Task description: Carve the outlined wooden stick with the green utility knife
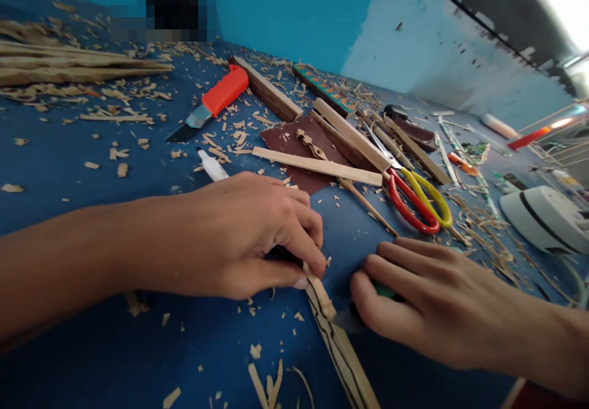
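My left hand (pixel 257 237) pinches the far end of a wooden strip (pixel 345 360) between thumb and fingers. Wavy black lines run along the strip, and its wood is partly cut away near my fingertips. A dark object shows under my left palm; I cannot make out what it is. My right hand (pixel 423 305) is wrapped around a green-handled knife (pixel 385 290), mostly hidden by the fingers. Its blurred blade lies against the strip's right side. Just beyond my left hand is a white marker (pixel 211 165) with a dark tip.
Shavings litter the blue table (pixel 151 206). An orange box cutter (pixel 225 92) lies with its blade out. Beyond my hands are red-and-yellow-handled scissors (pixel 416 200), brown sandpaper (pixel 304 173) and wooden sticks (pixel 317 165). Carved wood pieces (pixel 83 68) rest far left; a white round device (pixel 545 219) stands right.
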Demonstrator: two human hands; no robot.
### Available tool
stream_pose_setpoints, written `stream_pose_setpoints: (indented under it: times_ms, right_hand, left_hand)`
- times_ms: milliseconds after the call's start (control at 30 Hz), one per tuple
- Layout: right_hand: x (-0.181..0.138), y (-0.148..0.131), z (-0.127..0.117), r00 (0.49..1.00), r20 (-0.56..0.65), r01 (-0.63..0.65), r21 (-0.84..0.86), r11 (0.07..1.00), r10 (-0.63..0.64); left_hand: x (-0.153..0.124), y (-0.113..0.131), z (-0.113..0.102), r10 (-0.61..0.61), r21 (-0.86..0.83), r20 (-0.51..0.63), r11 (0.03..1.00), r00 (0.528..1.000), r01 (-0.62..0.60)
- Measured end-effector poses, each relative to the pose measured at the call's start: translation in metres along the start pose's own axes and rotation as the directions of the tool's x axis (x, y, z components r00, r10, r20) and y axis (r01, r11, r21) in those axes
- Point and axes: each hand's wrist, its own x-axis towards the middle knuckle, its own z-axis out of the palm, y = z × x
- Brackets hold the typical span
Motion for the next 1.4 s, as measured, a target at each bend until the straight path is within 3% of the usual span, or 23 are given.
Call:
stream_pose_setpoints:
  times_ms: [233, 967, 1233, 1400]
  right_hand:
    - [-0.002, -0.007, 0.004, 0.999, -0.048, -0.020, -0.060, 0.998, 0.017]
    - [0.000, -0.037, 0.006, 0.966, 0.043, -0.248, -0.121, 0.961, 0.254]
    - [-0.005, -0.036, 0.006, 0.955, -0.079, -0.293, -0.146, 0.945, 0.284]
    - [-0.018, -0.017, -0.001, 0.947, -0.131, -0.295, 0.019, 0.955, 0.295]
  left_hand:
    - [0.002, 0.001, 0.002, 0.033, 0.022, -0.036, 0.999, 0.999, -0.032]
    - [0.006, -0.001, -0.005, 0.130, -0.037, 0.024, 0.991, 0.991, -0.129]
    - [0.006, -0.004, -0.006, 0.099, -0.062, 0.052, 0.994, 0.994, -0.095]
    - [0.002, -0.007, -0.006, 0.046, -0.043, 0.057, 0.998, 0.997, -0.043]
